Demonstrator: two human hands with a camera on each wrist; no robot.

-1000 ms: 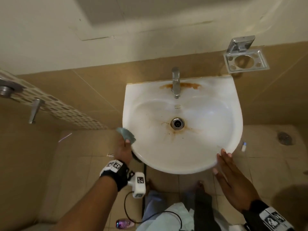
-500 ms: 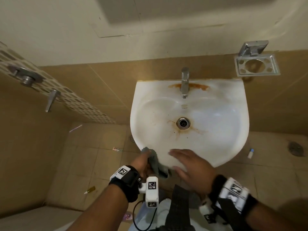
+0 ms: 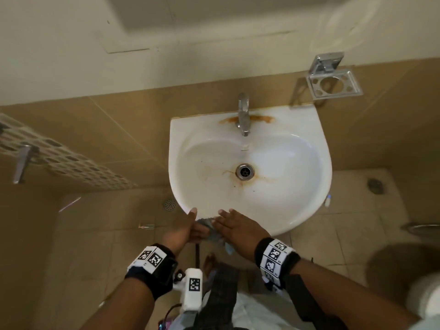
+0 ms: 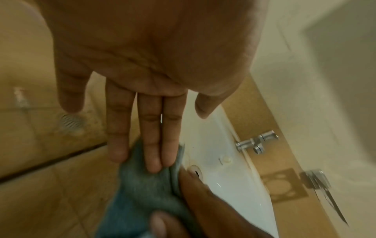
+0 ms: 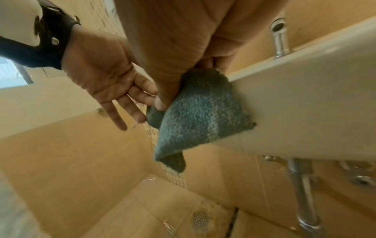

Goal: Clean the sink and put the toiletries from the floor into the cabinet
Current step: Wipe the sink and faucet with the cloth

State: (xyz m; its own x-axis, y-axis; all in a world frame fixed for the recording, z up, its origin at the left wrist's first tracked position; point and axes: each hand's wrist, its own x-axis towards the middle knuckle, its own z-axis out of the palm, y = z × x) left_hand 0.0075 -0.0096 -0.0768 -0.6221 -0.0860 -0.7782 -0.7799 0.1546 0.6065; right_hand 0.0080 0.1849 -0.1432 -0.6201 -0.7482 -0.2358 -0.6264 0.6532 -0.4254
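Observation:
The white sink (image 3: 307, 148) has rust stains around its drain (image 3: 244, 171) and under the tap (image 3: 243, 113). Both hands meet at its front rim. A grey-blue cloth (image 3: 207, 222) hangs there against the sink's outer wall. My right hand (image 3: 228, 222) pinches the cloth (image 5: 199, 116), thumb beneath and fingers on top. My left hand (image 3: 190, 222) has straight fingers (image 4: 154, 153) that touch the cloth (image 4: 142, 190) without gripping it. On the floor lie a small white bottle (image 3: 328, 200) right of the sink and a pink bottle (image 3: 164, 326) by my feet.
A metal toothbrush holder (image 3: 333, 84) is fixed to the tiled wall, up and right of the sink. A round floor drain (image 3: 169, 204) sits left of the basin, with small litter (image 3: 146, 226) near it. The sink's chrome waste pipe (image 5: 303, 193) runs down below.
My left hand brought the cloth from the sink's left side to its front rim. My right hand slid left along the rim and took hold of the cloth; the left fingers straightened.

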